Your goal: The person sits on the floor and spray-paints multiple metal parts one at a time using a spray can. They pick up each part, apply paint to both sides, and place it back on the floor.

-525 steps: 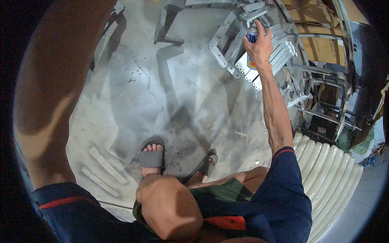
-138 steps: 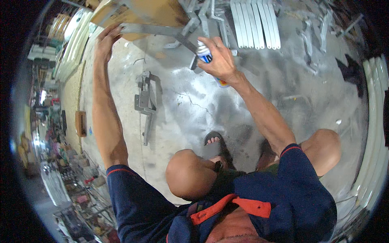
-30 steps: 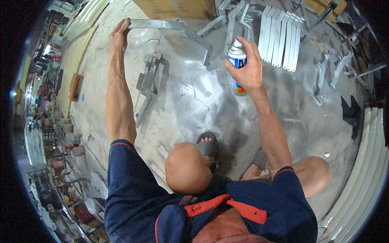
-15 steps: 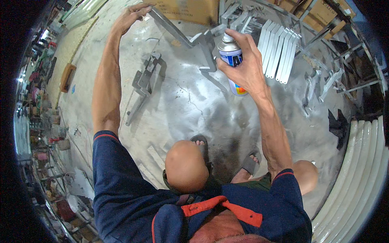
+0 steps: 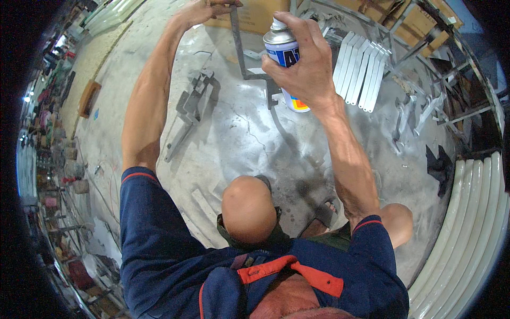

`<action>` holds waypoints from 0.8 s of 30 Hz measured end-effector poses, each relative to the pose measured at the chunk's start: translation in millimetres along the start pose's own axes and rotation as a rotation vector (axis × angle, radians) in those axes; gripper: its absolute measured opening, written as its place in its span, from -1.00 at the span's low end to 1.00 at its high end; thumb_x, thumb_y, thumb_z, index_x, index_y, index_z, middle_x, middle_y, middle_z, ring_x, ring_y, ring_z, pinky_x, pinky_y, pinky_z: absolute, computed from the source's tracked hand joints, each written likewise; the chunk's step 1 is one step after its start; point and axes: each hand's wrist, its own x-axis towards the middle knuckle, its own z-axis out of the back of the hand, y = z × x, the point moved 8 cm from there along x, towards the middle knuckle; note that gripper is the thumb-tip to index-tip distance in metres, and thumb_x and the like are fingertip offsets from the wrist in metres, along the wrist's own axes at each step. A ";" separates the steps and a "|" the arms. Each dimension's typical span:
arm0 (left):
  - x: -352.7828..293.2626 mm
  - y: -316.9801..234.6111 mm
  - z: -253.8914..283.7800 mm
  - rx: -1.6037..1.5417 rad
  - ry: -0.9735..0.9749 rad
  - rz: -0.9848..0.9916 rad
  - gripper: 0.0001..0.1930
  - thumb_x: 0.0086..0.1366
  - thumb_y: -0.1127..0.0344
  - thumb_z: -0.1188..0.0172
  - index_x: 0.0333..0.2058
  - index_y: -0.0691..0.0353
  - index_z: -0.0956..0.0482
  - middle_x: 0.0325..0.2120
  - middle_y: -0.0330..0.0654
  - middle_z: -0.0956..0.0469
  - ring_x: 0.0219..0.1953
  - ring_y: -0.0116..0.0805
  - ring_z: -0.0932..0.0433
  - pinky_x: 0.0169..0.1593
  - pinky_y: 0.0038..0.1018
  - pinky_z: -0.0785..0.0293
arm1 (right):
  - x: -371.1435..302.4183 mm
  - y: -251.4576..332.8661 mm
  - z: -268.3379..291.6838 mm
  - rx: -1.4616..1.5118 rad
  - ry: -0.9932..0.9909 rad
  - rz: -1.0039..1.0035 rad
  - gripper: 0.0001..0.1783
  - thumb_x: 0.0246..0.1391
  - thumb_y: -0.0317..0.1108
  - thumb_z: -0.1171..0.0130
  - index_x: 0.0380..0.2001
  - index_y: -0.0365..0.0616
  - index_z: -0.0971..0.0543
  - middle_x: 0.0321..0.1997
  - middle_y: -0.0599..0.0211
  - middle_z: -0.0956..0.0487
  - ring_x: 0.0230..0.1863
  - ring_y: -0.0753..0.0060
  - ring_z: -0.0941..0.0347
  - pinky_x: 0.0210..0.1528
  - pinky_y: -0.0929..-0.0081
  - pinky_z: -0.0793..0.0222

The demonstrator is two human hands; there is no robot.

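Note:
At the top, my left hand (image 5: pixel 204 11) pinches the upper end of a grey metal bracket (image 5: pixel 238 45). The bracket hangs down and bends toward the right; its lower part is partly hidden behind the can and my hand. My right hand (image 5: pixel 308 66) is wrapped round a spray paint can (image 5: pixel 279 42) with a silver top and a blue label. Its index finger rests on the white nozzle. The can is held upright, close to the bracket's bent end. Whether any spray is coming out I cannot tell.
On the concrete floor lie another dark bracket (image 5: pixel 188 103), a row of white metal strips (image 5: pixel 358 72) and loose silver brackets (image 5: pixel 406 119). Cardboard boxes (image 5: pixel 255 16) stand at the back. Pale curved lengths (image 5: pixel 462 212) lie at right, clutter (image 5: pixel 69 186) at left.
My left hand has shifted right and slightly up, turning the bracket so that it hangs steeper. The right hand has carried the spray can up and to the left.

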 end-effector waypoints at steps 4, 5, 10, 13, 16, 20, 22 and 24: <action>4.5 -9.0 -1.3 0.047 0.015 -0.120 -0.63 0.53 0.17 -0.25 0.24 0.03 -0.66 0.15 -0.36 -0.69 0.17 -0.36 -0.60 0.21 -0.29 -0.55 | -12.1 4.3 -14.9 -0.044 0.099 -0.054 -0.22 -0.11 -0.35 -0.48 0.28 0.04 -0.51 -0.02 0.10 -0.55 -0.11 0.09 -0.68 -0.08 0.20 -0.68; 5.9 -11.5 -0.4 0.081 0.019 -0.160 -0.63 0.52 0.19 -0.25 0.24 0.03 -0.66 0.16 -0.36 -0.69 0.19 -0.36 -0.59 0.23 -0.29 -0.55 | -19.5 4.3 -19.8 -0.067 0.148 -0.080 -0.22 -0.10 -0.34 -0.48 0.28 0.06 -0.51 0.00 0.08 -0.54 -0.10 0.06 -0.68 -0.06 0.19 -0.70; 14.8 -17.1 -0.6 0.222 0.090 -0.253 -0.60 0.52 0.13 -0.25 0.27 -0.01 -0.64 0.20 -0.33 -0.66 0.21 -0.31 -0.58 0.30 -0.25 -0.50 | -74.9 5.5 -41.4 -0.079 0.432 -0.249 -0.22 -0.11 -0.32 -0.50 0.28 0.07 -0.51 0.10 0.01 -0.49 -0.07 -0.07 -0.69 0.00 0.11 -0.76; 18.6 -27.0 0.3 0.091 0.022 -0.343 -0.72 0.38 0.29 -0.35 0.04 0.14 -0.74 -0.06 -0.21 -0.76 -0.04 -0.38 -0.69 0.08 -0.32 -0.62 | -83.1 13.9 -46.5 -0.080 0.442 -0.206 -0.19 -0.12 -0.34 -0.51 0.29 0.06 -0.49 0.09 0.04 -0.48 -0.11 -0.05 -0.71 -0.02 0.09 -0.78; 22.5 -23.2 -0.7 0.030 0.007 -0.267 -0.73 0.36 0.46 -0.32 0.03 0.24 -0.74 -0.07 -0.19 -0.79 -0.05 -0.42 -0.72 0.07 -0.37 -0.66 | -65.0 17.5 -42.6 -0.083 0.317 -0.181 -0.17 -0.12 -0.34 -0.51 0.30 0.05 -0.48 0.07 0.05 -0.48 -0.11 -0.04 -0.70 0.00 0.07 -0.76; 26.1 -19.4 -0.6 -0.045 0.028 -0.223 -0.71 0.39 0.44 -0.30 0.06 0.20 -0.74 -0.02 -0.20 -0.78 0.00 -0.41 -0.72 0.12 -0.37 -0.65 | -36.6 24.4 -24.6 -0.072 0.079 -0.090 -0.17 -0.12 -0.33 -0.49 0.30 0.13 -0.47 0.05 0.00 -0.46 -0.15 -0.16 -0.67 -0.12 -0.02 -0.70; 29.7 -19.3 0.4 0.106 0.039 -0.237 -0.72 0.41 0.40 -0.29 0.06 0.15 -0.75 -0.04 -0.21 -0.79 -0.01 -0.42 -0.72 0.12 -0.37 -0.65 | -37.1 26.2 -21.2 -0.104 0.042 -0.057 -0.17 -0.12 -0.35 -0.51 0.30 0.02 -0.47 0.03 0.08 -0.48 -0.10 0.02 -0.67 -0.09 0.14 -0.73; 31.1 -24.2 0.4 0.267 0.015 -0.314 -0.73 0.44 0.29 -0.31 0.06 0.07 -0.76 -0.10 -0.22 -0.80 -0.05 -0.41 -0.74 0.10 -0.37 -0.65 | -53.0 15.7 -31.8 -0.117 0.163 -0.182 -0.16 -0.13 -0.35 -0.51 0.30 0.02 -0.48 0.01 0.09 -0.49 -0.10 0.02 -0.66 -0.09 0.13 -0.71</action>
